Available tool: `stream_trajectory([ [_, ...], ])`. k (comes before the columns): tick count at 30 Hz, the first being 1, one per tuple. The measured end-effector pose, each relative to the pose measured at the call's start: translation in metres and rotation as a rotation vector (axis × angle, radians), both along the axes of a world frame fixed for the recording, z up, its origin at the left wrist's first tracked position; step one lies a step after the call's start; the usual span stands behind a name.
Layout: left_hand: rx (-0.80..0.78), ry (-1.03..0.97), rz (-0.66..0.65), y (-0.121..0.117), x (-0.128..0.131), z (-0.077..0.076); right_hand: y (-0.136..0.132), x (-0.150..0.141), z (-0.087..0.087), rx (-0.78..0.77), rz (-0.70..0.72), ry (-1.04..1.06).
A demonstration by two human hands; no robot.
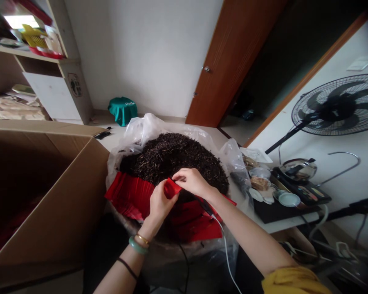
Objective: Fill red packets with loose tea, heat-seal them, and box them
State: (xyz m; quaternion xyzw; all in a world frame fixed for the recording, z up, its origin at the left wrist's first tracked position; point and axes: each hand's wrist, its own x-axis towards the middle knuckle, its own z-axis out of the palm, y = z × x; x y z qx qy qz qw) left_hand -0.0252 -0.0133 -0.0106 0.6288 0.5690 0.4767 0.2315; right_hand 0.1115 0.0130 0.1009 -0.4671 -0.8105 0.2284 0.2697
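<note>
A small red packet [171, 188] is held upright between my left hand [161, 206] and my right hand [191, 181]. My left hand grips its lower part, and the fingertips of my right hand pinch its top edge. Beneath them lies a large heap of dark, twisted dried tea leaves [171, 157] in a clear plastic bag [141, 132]. Rows of red packets [130, 196] lie stacked along the near side of the heap and below my right wrist. A black corded tool [205, 206] with a white cable [225, 249] lies by my right wrist, partly hidden by it.
An open cardboard box [61, 200] stands to the left of the bag. On the right, a black tray [282, 212] holds small dishes and a glass pot. Behind it stands a black electric fan [340, 104]. A shelf unit, a green cloth bundle and a wooden door stand beyond.
</note>
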Motion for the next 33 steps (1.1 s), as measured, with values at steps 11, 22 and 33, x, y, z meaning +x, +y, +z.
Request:
stream_trajectory([
  [11, -0.011, -0.015, 0.004, -0.001, -0.001, 0.003, 0.005, 0.001, -0.001, -0.002, -0.079, 0.228],
  [22, -0.019, -0.009, 0.001, -0.001, -0.001, 0.002, -0.003, -0.004, -0.001, 0.036, 0.009, -0.007],
  [33, -0.002, -0.015, 0.022, -0.001, 0.000, 0.001, 0.014, 0.016, 0.001, 0.025, -0.198, 0.198],
])
